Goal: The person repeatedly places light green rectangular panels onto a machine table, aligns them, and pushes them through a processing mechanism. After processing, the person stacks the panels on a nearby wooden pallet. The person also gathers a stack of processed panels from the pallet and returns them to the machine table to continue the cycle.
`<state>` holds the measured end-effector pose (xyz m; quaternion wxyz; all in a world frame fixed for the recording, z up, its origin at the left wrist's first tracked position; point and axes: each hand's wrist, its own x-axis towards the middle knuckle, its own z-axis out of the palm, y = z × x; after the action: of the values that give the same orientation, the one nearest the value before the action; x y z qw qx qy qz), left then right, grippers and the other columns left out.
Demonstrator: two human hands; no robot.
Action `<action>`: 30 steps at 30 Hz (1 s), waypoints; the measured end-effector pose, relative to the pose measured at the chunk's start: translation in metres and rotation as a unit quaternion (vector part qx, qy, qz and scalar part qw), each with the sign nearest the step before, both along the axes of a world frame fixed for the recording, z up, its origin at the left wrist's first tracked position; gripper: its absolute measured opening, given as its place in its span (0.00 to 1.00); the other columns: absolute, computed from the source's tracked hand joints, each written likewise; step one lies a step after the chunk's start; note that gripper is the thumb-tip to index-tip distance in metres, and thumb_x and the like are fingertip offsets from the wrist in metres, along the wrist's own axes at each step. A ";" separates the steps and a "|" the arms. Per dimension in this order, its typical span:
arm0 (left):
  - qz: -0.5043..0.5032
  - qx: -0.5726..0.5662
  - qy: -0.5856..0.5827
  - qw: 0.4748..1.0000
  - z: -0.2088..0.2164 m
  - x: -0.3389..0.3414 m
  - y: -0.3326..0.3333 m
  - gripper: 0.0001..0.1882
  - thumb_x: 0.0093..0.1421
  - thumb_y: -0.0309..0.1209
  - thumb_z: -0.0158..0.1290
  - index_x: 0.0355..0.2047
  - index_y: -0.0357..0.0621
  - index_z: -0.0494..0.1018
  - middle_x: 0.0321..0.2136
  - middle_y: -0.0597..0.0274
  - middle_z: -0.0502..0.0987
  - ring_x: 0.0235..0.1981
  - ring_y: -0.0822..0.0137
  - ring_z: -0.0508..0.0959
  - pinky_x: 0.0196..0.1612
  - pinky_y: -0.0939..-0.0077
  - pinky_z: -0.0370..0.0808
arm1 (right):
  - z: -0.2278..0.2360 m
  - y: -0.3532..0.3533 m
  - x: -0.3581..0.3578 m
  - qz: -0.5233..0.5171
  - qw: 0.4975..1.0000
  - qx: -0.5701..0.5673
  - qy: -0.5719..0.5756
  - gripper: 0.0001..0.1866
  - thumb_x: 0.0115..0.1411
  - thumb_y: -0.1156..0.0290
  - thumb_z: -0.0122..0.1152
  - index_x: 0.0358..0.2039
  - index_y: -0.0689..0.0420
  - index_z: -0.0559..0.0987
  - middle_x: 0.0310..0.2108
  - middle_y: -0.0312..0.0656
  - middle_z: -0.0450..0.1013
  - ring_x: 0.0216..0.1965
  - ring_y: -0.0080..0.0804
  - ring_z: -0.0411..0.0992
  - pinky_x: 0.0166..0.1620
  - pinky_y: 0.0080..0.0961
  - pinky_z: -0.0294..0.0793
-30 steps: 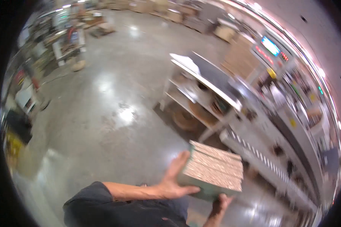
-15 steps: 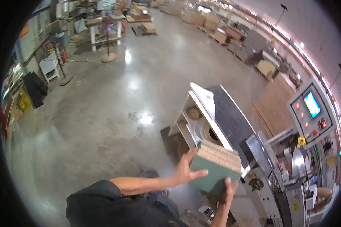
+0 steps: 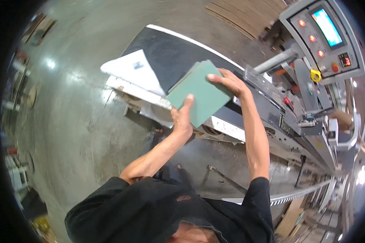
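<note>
A stack of green-faced boards [image 3: 200, 95] is held between my two hands, tilted, over the near edge of a dark machine table [image 3: 170, 46]. My left hand [image 3: 182, 119] grips the stack's lower left edge, its thumb lying on the green face. On the far right corner, my right hand [image 3: 230, 83] clasps the boards with its thumb on top and its fingers hidden underneath. Beside the stack, a white sheet [image 3: 136, 73] lies across the table's left edge. The stack covers part of the tabletop.
A control panel [image 3: 326, 40] with a lit screen and red buttons stands at the upper right on a grey arm [image 3: 275, 60]. Machine parts continue along the right. Wooden boards [image 3: 235, 16] lie on the floor beyond the table. A metal rail [image 3: 300, 193] runs at the lower right.
My view has swung toward the machine. The stack has turned from showing its raw particleboard edges to showing its green face, and it is now over the table. Both hands still hold it.
</note>
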<state>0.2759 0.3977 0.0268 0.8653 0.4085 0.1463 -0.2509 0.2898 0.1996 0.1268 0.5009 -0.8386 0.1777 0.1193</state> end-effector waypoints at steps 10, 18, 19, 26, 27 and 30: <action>-0.101 0.009 0.030 0.994 -0.031 0.109 -0.032 0.37 0.59 0.44 0.63 0.61 0.36 0.62 0.56 0.54 0.70 0.56 0.56 0.70 0.59 0.55 0.68 | -0.052 -0.077 0.115 0.021 0.990 -0.064 0.123 0.54 0.41 0.23 0.61 0.53 0.60 0.79 0.54 0.50 0.74 0.54 0.46 0.73 0.55 0.43 0.71; -0.283 0.120 -0.089 0.947 -0.081 0.050 0.045 0.34 0.63 0.54 0.52 0.57 0.37 0.66 0.56 0.56 0.69 0.55 0.59 0.71 0.56 0.61 0.64 | -0.081 0.012 0.020 -0.211 0.865 -0.308 -0.335 0.40 0.49 0.51 0.65 0.57 0.65 0.69 0.47 0.59 0.68 0.51 0.55 0.67 0.56 0.46 0.66; -0.372 0.155 -0.103 0.909 -0.098 0.039 0.063 0.30 0.64 0.50 0.52 0.57 0.40 0.68 0.53 0.58 0.71 0.50 0.60 0.72 0.51 0.62 0.67 | -0.065 0.054 -0.017 -0.208 0.875 -0.259 -0.353 0.39 0.51 0.53 0.65 0.58 0.66 0.68 0.47 0.59 0.68 0.51 0.54 0.67 0.56 0.45 0.66; -0.751 0.171 -0.097 0.630 -0.152 -0.187 0.123 0.16 0.65 0.36 0.49 0.48 0.39 0.74 0.39 0.61 0.78 0.37 0.67 0.76 0.43 0.72 0.72 | -0.089 0.276 -0.340 -0.280 0.912 -0.049 -0.295 0.33 0.54 0.60 0.63 0.58 0.63 0.71 0.42 0.50 0.73 0.48 0.50 0.70 0.53 0.44 0.70; -0.780 0.168 -0.127 0.590 -0.148 -0.224 0.132 0.16 0.65 0.35 0.49 0.48 0.38 0.74 0.39 0.61 0.79 0.37 0.67 0.76 0.43 0.72 0.72 | -0.107 0.299 -0.384 -0.335 0.889 -0.026 -0.311 0.31 0.54 0.61 0.63 0.56 0.63 0.72 0.40 0.50 0.74 0.46 0.49 0.72 0.51 0.44 0.71; -0.829 0.110 -0.246 0.490 -0.139 -0.334 0.149 0.16 0.65 0.32 0.49 0.48 0.36 0.74 0.37 0.59 0.80 0.37 0.68 0.78 0.42 0.73 0.74 | -0.161 0.371 -0.497 -0.499 0.811 -0.009 -0.305 0.26 0.54 0.63 0.63 0.51 0.63 0.75 0.37 0.50 0.77 0.44 0.48 0.75 0.46 0.42 0.75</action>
<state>-0.0579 0.5468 -0.1125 0.2071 0.4788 -0.4524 -0.7233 -0.2069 0.5708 -0.0338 0.5127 -0.6327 0.4104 -0.4104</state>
